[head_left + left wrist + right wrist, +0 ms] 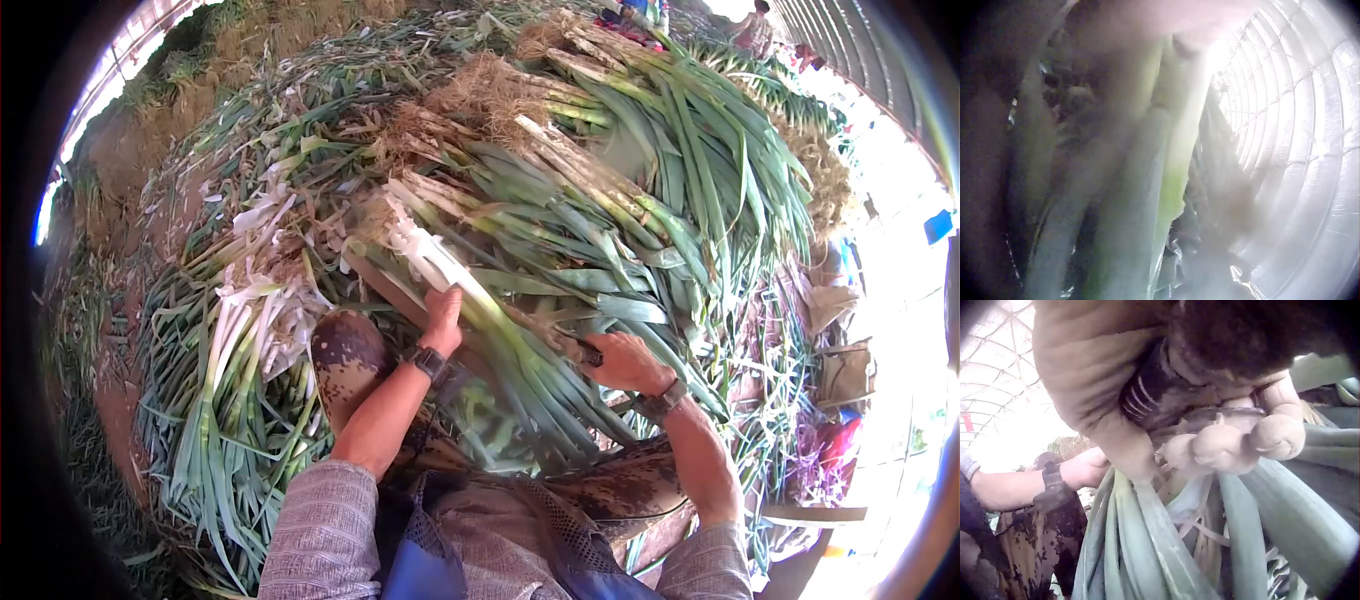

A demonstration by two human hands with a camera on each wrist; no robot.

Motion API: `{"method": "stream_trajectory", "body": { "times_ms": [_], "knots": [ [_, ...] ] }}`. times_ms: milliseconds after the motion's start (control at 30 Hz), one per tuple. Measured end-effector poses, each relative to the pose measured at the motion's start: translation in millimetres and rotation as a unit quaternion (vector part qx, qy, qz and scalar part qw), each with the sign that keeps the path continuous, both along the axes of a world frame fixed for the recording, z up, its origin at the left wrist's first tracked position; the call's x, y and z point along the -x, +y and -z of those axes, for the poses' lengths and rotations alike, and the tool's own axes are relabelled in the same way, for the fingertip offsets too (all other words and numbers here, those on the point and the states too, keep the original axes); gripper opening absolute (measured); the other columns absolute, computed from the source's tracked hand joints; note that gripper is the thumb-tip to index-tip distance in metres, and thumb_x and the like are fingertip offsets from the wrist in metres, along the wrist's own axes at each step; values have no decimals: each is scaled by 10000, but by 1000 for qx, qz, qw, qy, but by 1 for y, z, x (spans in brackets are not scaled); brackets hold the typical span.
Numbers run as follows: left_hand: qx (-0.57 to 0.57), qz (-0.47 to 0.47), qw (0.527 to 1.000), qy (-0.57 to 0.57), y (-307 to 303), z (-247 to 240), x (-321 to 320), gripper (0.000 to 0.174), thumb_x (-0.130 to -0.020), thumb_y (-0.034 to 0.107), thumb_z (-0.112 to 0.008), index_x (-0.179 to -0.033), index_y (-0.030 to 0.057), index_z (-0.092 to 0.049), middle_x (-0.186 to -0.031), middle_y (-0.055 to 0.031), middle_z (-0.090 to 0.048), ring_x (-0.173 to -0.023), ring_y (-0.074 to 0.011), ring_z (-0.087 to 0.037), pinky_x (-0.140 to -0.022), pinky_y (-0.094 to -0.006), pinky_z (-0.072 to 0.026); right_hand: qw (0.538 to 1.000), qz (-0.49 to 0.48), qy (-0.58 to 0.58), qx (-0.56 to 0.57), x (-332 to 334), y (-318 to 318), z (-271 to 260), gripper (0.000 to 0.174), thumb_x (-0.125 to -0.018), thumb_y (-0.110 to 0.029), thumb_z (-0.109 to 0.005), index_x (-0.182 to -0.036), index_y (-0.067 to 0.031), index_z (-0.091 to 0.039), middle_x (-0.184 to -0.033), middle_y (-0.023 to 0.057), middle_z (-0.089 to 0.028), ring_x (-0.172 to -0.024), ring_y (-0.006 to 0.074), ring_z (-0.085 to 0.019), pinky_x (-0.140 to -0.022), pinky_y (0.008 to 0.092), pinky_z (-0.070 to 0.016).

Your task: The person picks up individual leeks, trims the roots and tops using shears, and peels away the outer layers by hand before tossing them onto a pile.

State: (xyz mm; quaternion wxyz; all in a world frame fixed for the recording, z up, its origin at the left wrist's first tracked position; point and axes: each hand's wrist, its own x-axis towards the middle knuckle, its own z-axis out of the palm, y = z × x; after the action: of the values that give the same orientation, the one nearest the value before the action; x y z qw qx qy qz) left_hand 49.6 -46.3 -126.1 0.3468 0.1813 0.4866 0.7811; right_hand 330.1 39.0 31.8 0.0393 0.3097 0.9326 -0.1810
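Observation:
My left hand (440, 318) grips a bunch of large green onions (432, 258) round the stems. The white ends point up and away, and the leaves (545, 385) fan down towards my lap. In the left wrist view, stems (1185, 137) run down from the blurred hand. My right hand (628, 362) is by the leaves on the right, fingers curled round a dark handle (590, 354). Its ridged grip (1147, 394) shows in the right wrist view, where the curled fingers (1222, 447) are above the leaves; I cannot tell what tool it is.
Untrimmed green onions with roots (640, 180) are heaped ahead and to the right. Stems peeled white (235, 340) lie in a pile to my left. Leaf scraps (300, 110) cover the ground beyond, and a camouflage-clad knee (348, 360) is beside my left hand.

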Motion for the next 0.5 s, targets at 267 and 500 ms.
{"method": "stream_trajectory", "body": {
  "times_ms": [267,500],
  "knots": [
    [-23,-6,988,-155,2,-35,-14,289,-834,179,-693,-1030,-29,-647,-942,-79,-667,-801,-188,-651,-691,-364,-543,994,-49,97,-7,2,-7,-5,241,-833,-234,-664,-1045,-122,-686,-798,178,-677,-755,381,-651,-648,484,-503],
    [22,-7,991,-128,7,-33,-15,377,-865,278,-733,-1144,44,-636,-1007,-27,-648,-860,-145,-616,-741,-340,-515,982,-27,182,-34,37,-11,-20,296,-797,-261,-667,-1037,-87,-651,-802,209,-669,-781,418,-637,-700,514,-490]
  ]
}}
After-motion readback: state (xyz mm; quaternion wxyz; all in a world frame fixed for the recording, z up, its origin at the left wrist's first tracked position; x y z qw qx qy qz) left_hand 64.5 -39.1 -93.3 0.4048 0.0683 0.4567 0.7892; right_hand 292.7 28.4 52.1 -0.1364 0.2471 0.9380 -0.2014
